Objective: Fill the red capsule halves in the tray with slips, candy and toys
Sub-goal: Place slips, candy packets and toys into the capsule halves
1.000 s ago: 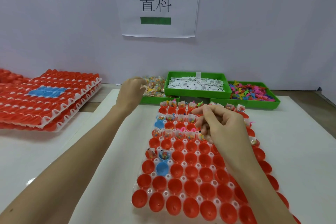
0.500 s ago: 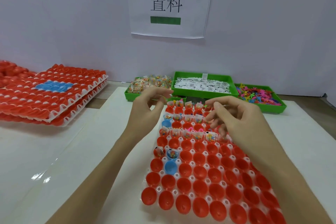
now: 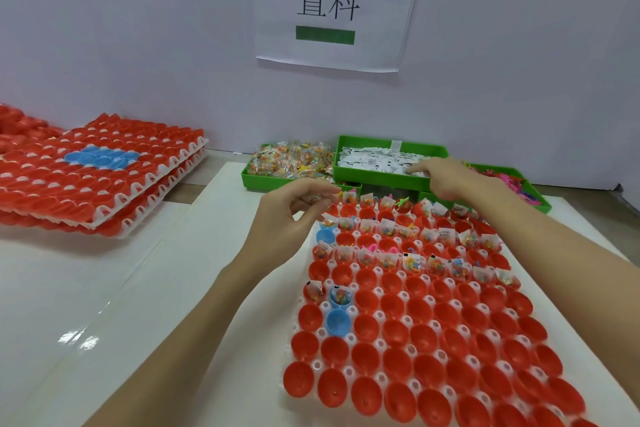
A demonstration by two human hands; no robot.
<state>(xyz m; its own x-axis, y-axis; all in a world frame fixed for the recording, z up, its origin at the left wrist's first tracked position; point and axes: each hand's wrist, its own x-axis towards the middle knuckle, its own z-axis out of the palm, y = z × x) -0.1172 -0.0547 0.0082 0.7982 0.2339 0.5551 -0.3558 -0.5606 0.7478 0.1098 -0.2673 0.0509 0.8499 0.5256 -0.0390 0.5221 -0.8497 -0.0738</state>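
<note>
1. Fingers [image 3: 313,199] of my left hand [image 3: 294,215] curl around small candy at frame centre; right hand [image 3: 446,180] reaches relaxed into the slips bin [image 3: 388,163], upper centre.
2. Tray [image 3: 408,308] of red capsule halves fills lower right on the counter [image 3: 104,288]; far rows filled.

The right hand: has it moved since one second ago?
Yes. The right hand went from over the capsule tray away toward the wall, and now reaches into the green bin of paper slips.
</note>
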